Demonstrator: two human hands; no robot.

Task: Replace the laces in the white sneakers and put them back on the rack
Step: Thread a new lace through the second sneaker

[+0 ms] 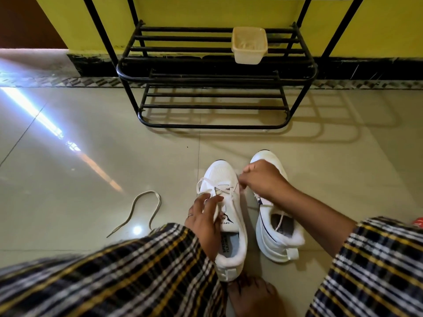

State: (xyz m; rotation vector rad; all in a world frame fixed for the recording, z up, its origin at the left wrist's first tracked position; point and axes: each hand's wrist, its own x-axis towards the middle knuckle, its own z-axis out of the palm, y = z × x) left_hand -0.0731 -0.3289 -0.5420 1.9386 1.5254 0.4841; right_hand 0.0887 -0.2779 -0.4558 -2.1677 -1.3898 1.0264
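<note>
Two white sneakers stand side by side on the tiled floor in front of me. The left sneaker [225, 179] has a white lace [223, 187] threaded through its lower eyelets. My left hand [204, 221] grips this sneaker's tongue and side. My right hand [263, 179] reaches across the right sneaker [280, 239] and pinches the lace's end at the left sneaker's right edge. A lace end lies inside the right sneaker. A loose beige lace [143, 210] lies curled on the floor to the left. The black metal rack [215, 76] stands ahead against the yellow wall.
A cream plastic tub [249, 45] sits on the rack's upper shelf. My bare foot [254, 296] rests just behind the left sneaker. Checked cloth [114, 277] covers my knees at both lower corners. A small red object [417, 223] lies at the right edge.
</note>
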